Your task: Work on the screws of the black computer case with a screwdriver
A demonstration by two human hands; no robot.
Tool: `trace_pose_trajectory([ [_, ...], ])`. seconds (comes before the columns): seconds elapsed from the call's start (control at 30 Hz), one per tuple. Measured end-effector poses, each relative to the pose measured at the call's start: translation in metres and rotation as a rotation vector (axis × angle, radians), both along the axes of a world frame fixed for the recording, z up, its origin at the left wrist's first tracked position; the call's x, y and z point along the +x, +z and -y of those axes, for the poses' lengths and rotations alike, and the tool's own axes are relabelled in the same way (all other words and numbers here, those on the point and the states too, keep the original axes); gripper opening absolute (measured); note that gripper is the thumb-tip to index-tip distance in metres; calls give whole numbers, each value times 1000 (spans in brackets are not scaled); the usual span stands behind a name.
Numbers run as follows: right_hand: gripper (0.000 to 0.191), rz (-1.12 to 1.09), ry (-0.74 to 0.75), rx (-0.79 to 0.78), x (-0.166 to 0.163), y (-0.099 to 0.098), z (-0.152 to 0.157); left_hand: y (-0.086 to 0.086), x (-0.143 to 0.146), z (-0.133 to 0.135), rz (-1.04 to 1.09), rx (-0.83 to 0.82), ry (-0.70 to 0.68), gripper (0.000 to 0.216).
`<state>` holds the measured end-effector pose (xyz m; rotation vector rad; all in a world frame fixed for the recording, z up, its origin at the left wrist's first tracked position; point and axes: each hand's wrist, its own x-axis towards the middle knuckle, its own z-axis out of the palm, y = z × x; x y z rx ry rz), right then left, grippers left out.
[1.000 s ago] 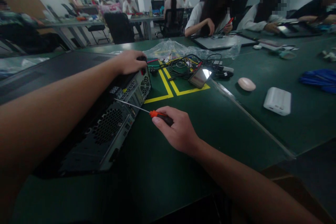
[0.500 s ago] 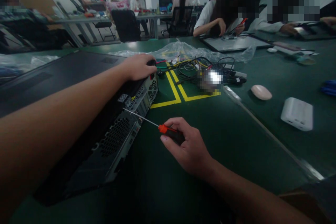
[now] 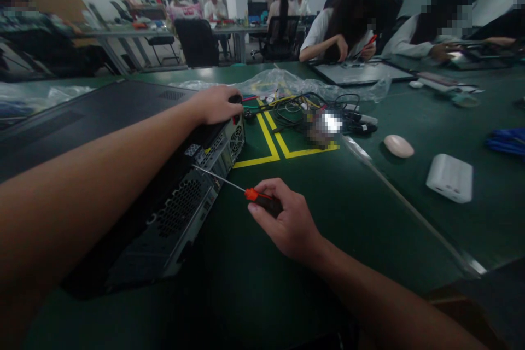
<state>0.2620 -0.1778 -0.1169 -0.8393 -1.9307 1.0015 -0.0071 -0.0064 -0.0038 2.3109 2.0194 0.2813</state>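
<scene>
A black desktop computer case lies on its side on the green table, its rear panel with vents and ports turned toward the right. My left hand grips the far rear corner of the case, fingers bent over the edge; part of them is hidden. In my right hand is a screwdriver with a red and black handle, the fingers closed around it. Its thin shaft points left, and the tip meets the rear edge of the case near a small metal tab. Whether a screw sits there is too small to tell.
Behind the case lie tangled cables and clear plastic wrap. Yellow tape marks the table. To the right are a pale mouse, a white box-shaped device and blue cables. Other people work across the table.
The view has shifted slightly, so things on the right appear further left. Both hands keep their hold, and the screwdriver tip stays at the same spot on the case.
</scene>
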Motion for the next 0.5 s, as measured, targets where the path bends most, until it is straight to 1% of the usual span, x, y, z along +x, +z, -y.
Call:
trace_pose_trajectory([
  [0.17,18,-7,19,-11,2,3,2,2,0,0,26,-28,24,74],
  [0.3,19,-23,30,-20,2,4,5,-1,-1,-1,37,-16,44,74],
  [0.43,24,-10,22,-49,2,3,5,-2,0,-2,27,-7,33,74],
  [0.5,22,-1,11,-49,2,4,3,0,0,-1,18,-14,22,74],
])
